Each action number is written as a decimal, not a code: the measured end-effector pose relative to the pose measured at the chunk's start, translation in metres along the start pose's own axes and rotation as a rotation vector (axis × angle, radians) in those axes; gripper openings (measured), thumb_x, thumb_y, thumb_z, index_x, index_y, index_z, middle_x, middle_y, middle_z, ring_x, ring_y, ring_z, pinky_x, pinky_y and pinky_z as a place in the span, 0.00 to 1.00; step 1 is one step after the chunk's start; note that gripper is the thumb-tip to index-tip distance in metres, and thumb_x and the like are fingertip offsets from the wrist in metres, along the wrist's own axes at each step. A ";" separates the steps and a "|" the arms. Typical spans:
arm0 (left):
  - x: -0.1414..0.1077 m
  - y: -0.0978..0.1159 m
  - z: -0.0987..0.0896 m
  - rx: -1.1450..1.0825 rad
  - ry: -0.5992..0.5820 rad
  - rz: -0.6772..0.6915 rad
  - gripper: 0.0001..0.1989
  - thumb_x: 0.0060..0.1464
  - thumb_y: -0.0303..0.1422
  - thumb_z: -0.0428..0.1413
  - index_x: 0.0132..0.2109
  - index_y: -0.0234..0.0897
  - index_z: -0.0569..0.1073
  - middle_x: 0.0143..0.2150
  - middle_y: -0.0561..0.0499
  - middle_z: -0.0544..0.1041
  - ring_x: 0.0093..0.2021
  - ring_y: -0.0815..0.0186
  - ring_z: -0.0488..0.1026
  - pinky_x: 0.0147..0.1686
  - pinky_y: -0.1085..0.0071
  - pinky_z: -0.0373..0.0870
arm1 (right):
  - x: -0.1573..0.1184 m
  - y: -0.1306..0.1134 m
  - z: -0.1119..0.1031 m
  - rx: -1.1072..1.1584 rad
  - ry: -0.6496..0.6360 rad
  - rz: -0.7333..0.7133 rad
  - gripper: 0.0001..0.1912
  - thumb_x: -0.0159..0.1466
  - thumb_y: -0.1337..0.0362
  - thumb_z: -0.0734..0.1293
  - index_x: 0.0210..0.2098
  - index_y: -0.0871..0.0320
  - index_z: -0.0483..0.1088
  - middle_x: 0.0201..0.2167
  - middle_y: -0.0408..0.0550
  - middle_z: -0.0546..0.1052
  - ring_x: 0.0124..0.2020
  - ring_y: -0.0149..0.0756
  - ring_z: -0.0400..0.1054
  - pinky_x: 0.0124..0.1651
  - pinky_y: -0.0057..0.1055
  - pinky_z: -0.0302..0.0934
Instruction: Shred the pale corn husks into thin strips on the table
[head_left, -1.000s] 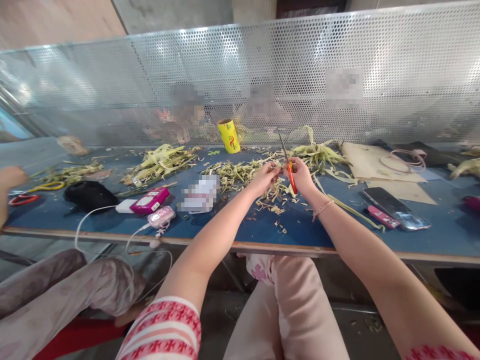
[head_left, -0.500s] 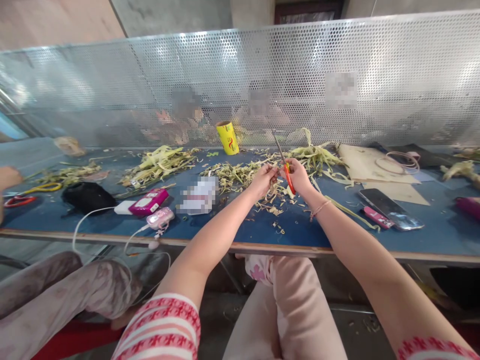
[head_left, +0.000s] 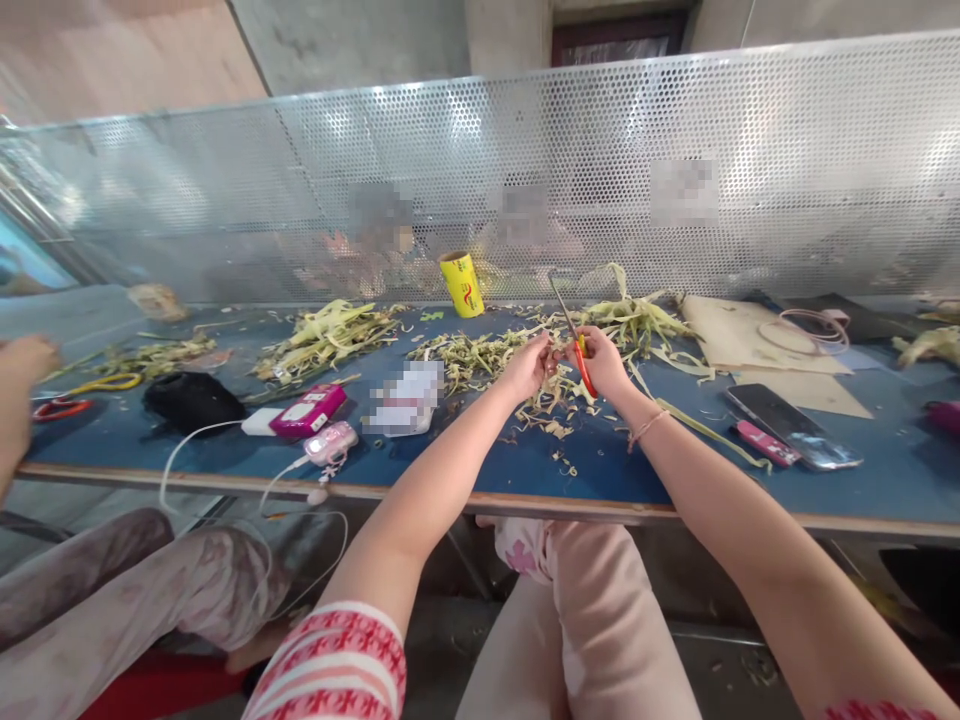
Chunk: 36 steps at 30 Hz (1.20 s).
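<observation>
My right hand (head_left: 606,364) is closed around the handles of a pair of scissors (head_left: 584,372) with red and yellow grips. The metal blades point up and away, towards the perforated panel. Close beside it, my left hand (head_left: 529,369) is pinched shut, its fingertips near the scissors. Whatever lies between those fingertips is too small to make out. Beneath both hands is a heap of short, pale green, dried plant pieces (head_left: 480,352). Longer pale husk-like strips (head_left: 637,320) lie behind my right hand, by the panel.
A perforated metal panel (head_left: 300,190) runs along the back of the blue table (head_left: 517,470). A yellow tube (head_left: 463,285) stands against it. Another husk pile (head_left: 322,335), a black pouch (head_left: 193,402) and a pink device (head_left: 308,411) are left; a phone (head_left: 795,425) is right. A co-worker's hand (head_left: 26,365) shows far left.
The view has shifted slightly, so the table things appear a little lower and further right. The co-worker's hand shows more at the left. My hands stay together by the scissors.
</observation>
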<state>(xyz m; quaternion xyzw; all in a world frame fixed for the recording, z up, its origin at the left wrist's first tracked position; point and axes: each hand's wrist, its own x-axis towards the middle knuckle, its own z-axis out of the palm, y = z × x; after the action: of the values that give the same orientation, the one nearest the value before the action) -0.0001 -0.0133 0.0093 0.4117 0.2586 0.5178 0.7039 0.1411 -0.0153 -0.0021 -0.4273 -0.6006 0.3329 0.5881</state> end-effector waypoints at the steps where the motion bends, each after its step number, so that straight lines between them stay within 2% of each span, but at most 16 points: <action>1: 0.000 0.000 0.000 0.005 0.005 0.014 0.11 0.60 0.35 0.54 0.31 0.35 0.66 0.20 0.55 0.68 0.18 0.74 0.60 0.22 0.75 0.54 | 0.000 0.000 0.000 -0.006 0.003 -0.001 0.22 0.46 0.58 0.72 0.38 0.55 0.64 0.21 0.34 0.68 0.25 0.30 0.65 0.33 0.30 0.61; 6: -0.003 0.001 0.004 0.057 0.033 0.053 0.07 0.59 0.25 0.51 0.31 0.35 0.66 0.20 0.55 0.68 0.19 0.74 0.63 0.23 0.77 0.56 | -0.001 -0.002 -0.002 -0.002 0.007 0.000 0.22 0.46 0.58 0.72 0.38 0.56 0.64 0.23 0.36 0.69 0.25 0.29 0.64 0.32 0.29 0.59; 11: -0.003 0.003 0.004 0.081 0.043 0.044 0.08 0.59 0.22 0.48 0.31 0.34 0.65 0.21 0.53 0.71 0.19 0.75 0.63 0.23 0.78 0.58 | 0.000 -0.006 -0.004 0.031 0.026 0.022 0.20 0.47 0.61 0.71 0.38 0.56 0.64 0.25 0.37 0.70 0.26 0.29 0.64 0.32 0.29 0.59; 16: -0.001 0.005 0.001 0.028 0.097 0.007 0.10 0.53 0.17 0.46 0.34 0.34 0.66 0.22 0.52 0.73 0.19 0.74 0.64 0.25 0.77 0.61 | 0.003 -0.001 -0.007 -0.045 0.061 -0.005 0.18 0.50 0.61 0.69 0.40 0.56 0.64 0.27 0.40 0.70 0.28 0.31 0.65 0.35 0.31 0.59; 20: -0.001 0.010 0.001 -0.012 0.152 0.048 0.11 0.50 0.15 0.46 0.33 0.34 0.65 0.25 0.51 0.75 0.21 0.74 0.67 0.27 0.76 0.62 | 0.004 -0.001 -0.017 -0.296 0.098 -0.129 0.19 0.53 0.60 0.68 0.43 0.55 0.65 0.30 0.42 0.71 0.30 0.34 0.66 0.38 0.34 0.61; 25: -0.003 0.013 0.001 -0.016 0.180 0.080 0.10 0.52 0.15 0.51 0.37 0.33 0.67 0.29 0.50 0.78 0.26 0.74 0.72 0.34 0.75 0.67 | -0.007 -0.015 -0.023 -0.815 0.039 -0.387 0.22 0.58 0.54 0.67 0.48 0.59 0.65 0.41 0.57 0.72 0.41 0.46 0.67 0.43 0.41 0.62; 30: 0.000 0.011 -0.003 -0.004 0.179 0.111 0.09 0.53 0.15 0.52 0.34 0.33 0.67 0.26 0.52 0.76 0.28 0.73 0.74 0.37 0.74 0.69 | -0.014 -0.022 -0.020 -1.047 -0.023 -0.432 0.26 0.62 0.49 0.63 0.52 0.61 0.65 0.46 0.61 0.72 0.45 0.51 0.68 0.45 0.43 0.62; 36: 0.004 0.007 -0.007 0.007 0.147 0.149 0.09 0.48 0.15 0.55 0.32 0.33 0.68 0.26 0.54 0.75 0.29 0.73 0.73 0.38 0.74 0.69 | -0.015 -0.025 -0.020 -1.122 -0.059 -0.396 0.27 0.63 0.47 0.63 0.53 0.61 0.65 0.47 0.61 0.72 0.47 0.53 0.68 0.46 0.42 0.62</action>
<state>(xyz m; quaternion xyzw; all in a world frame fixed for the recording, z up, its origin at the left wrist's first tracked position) -0.0077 -0.0067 0.0115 0.3932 0.2799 0.5966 0.6412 0.1568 -0.0410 0.0156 -0.5434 -0.7691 -0.1395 0.3063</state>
